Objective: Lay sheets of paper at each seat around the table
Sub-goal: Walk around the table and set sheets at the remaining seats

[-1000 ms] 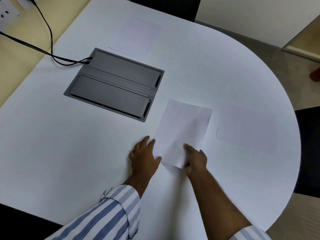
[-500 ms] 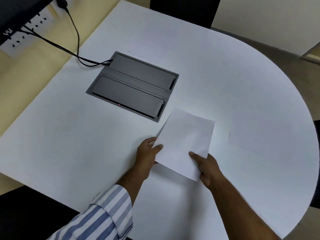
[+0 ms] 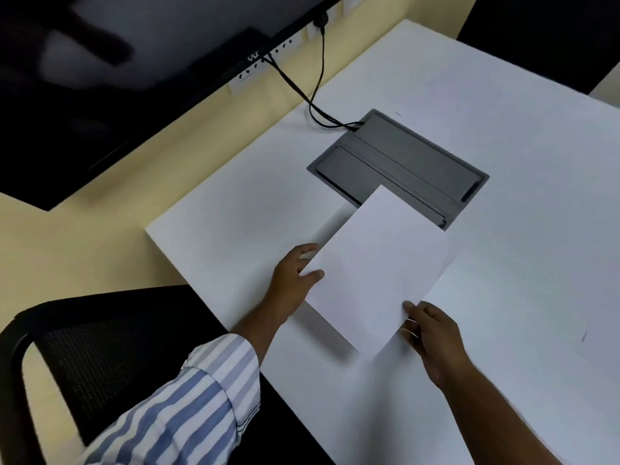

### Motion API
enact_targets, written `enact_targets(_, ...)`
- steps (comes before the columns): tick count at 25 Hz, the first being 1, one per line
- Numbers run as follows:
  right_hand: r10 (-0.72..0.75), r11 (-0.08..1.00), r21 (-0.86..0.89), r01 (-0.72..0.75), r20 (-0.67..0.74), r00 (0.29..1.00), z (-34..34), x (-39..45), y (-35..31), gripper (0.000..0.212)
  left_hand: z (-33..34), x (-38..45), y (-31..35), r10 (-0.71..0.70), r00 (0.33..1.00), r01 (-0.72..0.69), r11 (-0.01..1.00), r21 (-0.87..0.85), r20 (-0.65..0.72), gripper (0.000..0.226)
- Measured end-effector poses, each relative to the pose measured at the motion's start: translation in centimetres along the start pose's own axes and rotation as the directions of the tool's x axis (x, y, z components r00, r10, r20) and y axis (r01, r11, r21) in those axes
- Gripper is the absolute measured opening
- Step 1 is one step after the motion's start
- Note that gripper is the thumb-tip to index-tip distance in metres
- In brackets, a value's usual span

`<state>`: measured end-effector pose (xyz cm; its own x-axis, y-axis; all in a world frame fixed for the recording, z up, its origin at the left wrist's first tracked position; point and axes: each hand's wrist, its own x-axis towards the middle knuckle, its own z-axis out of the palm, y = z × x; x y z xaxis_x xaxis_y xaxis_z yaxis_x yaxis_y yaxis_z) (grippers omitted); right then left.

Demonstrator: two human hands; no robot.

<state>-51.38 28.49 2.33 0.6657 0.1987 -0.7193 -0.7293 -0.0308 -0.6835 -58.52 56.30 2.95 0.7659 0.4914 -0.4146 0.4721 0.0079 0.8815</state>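
A white sheet of paper point(image 3: 379, 263) hangs tilted just above the white table point(image 3: 235, 229), casting a shadow under its near edge. My left hand point(image 3: 295, 280) pinches its left edge, thumb on top. Its near right corner is gripped by my right hand point(image 3: 432, 333). The sheet's far corner overlaps the grey cable box point(image 3: 402, 162) set into the tabletop. A second sheet point(image 3: 453, 92) lies faintly visible on the table beyond the box. A black mesh chair point(image 3: 100, 357) stands at the table's left side, below my left sleeve.
A dark wall screen point(image 3: 117, 78) fills the upper left, with sockets under it and black cables point(image 3: 315, 92) running down into the cable box. A dark chair back point(image 3: 536, 35) stands at the far side. The table's square corner point(image 3: 147, 231) is near the chair.
Both hands have lifted the sheet off the table and carried it left. My view has swung left, bringing the screen and the black chair into sight; the sheet at the right is out of view.
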Motion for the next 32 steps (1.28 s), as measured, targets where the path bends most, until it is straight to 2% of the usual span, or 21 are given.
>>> enact_targets(4,-0.048,0.987,-0.151,0.058,0.067,0.997,5.1,1.1,1.0,0.034,-5.8,1.2,-2.1,-0.049,0.995,0.047,0.999,-0.022,-0.087,0.052)
enact_targets(9,-0.046,0.969,-0.241,0.057,0.053,0.998,10.3,3.1,2.5,0.029,-9.8,2.5,-4.6,-0.106,0.978,0.103,0.994,-0.028,-0.180,0.050)
enact_targets(14,0.014,0.934,-0.357,-0.029,-0.045,0.999,12.9,5.5,3.8,0.034,-11.2,4.9,-6.6,-0.134,0.970,0.141,0.990,0.020,-0.201,0.051)
enact_targets(18,0.110,0.935,-0.333,-0.121,-0.051,0.993,13.3,6.5,4.5,0.026,-11.2,6.5,-7.1,-0.156,0.968,0.172,0.983,0.065,-0.196,0.054)
enact_targets(22,0.149,0.937,-0.313,-0.154,-0.040,0.988,13.2,6.6,4.6,0.024,-10.9,6.7,-7.4,-0.090,0.971,0.128,0.978,0.163,-0.220,0.050)
enact_targets(24,0.073,0.919,-0.384,-0.086,-0.047,0.996,13.0,6.5,4.2,0.025,-10.5,6.6,-7.7,0.071,0.953,0.033,0.942,0.333,-0.294,0.050)
enact_targets(25,-0.027,0.864,-0.503,-0.012,-0.069,0.997,12.8,6.4,3.9,0.022,-10.3,6.3,-7.8,0.171,0.937,-0.020,0.897,0.442,-0.305,0.050)
enact_targets(26,-0.151,0.753,-0.655,0.066,-0.074,0.986,12.6,6.1,3.7,0.018,-10.0,5.9,-7.9,0.258,0.922,-0.068,0.842,0.535,-0.289,0.050)
enact_targets(28,-0.364,0.471,-0.857,0.209,0.026,0.931,12.2,5.3,3.5,0.028,-9.3,5.0,-8.4,0.372,0.905,-0.156,0.741,0.653,-0.205,0.050)
enact_targets(30,-0.436,0.251,-0.904,0.345,0.213,0.874,11.5,5.4,3.9,0.050,-8.5,4.0,-9.2,0.425,0.898,-0.224,0.667,0.711,-0.116,0.052)
enact_targets(32,-0.382,0.025,-0.909,0.417,0.376,0.844,11.0,5.8,4.3,0.065,-7.7,3.6,-10.2,0.420,0.905,-0.228,0.623,0.748,-0.074,0.058)
